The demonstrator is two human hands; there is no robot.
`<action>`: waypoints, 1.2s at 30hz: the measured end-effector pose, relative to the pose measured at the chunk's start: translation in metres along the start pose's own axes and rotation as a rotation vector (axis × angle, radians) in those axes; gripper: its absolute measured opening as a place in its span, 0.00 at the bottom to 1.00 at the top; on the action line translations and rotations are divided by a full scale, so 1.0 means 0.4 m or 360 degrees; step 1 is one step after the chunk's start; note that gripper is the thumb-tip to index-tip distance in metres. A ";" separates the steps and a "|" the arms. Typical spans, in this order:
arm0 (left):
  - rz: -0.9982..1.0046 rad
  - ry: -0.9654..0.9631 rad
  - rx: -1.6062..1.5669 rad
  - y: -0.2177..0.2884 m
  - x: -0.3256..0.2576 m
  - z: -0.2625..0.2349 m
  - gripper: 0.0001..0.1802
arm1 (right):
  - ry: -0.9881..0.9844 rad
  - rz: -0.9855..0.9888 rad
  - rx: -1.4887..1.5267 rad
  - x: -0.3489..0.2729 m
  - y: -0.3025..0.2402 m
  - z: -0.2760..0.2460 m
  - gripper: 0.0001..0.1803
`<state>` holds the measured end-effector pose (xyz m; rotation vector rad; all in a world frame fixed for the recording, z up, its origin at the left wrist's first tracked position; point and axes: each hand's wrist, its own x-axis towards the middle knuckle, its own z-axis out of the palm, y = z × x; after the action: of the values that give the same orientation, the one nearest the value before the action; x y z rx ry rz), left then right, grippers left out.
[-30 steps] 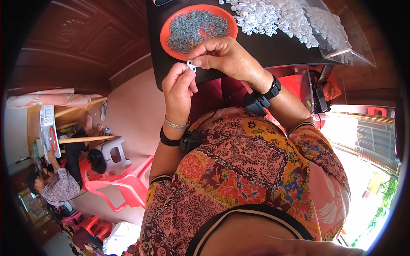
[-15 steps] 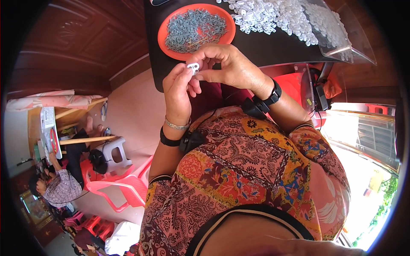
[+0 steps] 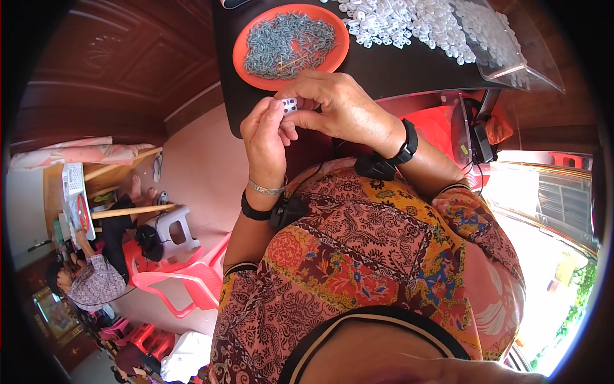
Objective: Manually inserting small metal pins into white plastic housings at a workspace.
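Note:
Between my two hands is a small white plastic piece with dark holes (image 3: 290,105). My left hand (image 3: 265,131) pinches its left side between thumb and fingers. My right hand (image 3: 339,105) grips the same piece from the right, its fingers bent over the top and the thumb below. Just beyond the hands, an orange-red oval plate (image 3: 242,70) on the dark table holds a heap of small grey metal screws (image 3: 288,41). A loose pile of white plastic pieces (image 3: 390,19) lies on the table at the far right.
The black table (image 3: 384,67) has a clear plastic tray (image 3: 511,75) at its right end. Behind on the left stand a red plastic chair (image 3: 185,281) and a grey stool (image 3: 179,230). Another person (image 3: 96,281) sits at the far left.
My right hand has closed in and turned slightly around the white piece, whose holes now face up more fully. My left hand has barely shifted.

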<state>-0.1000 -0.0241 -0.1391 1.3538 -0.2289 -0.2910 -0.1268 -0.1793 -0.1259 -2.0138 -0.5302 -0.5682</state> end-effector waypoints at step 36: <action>0.0161 -0.0067 0.0058 0.015 0.004 -0.013 0.14 | 0.1329 0.0084 -0.2115 0.090 0.052 -0.657 0.20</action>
<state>-0.0965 -0.0188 -0.1344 1.3682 -0.3382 -0.2320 -0.1327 -0.4141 -0.0013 -2.5746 0.6014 -1.9480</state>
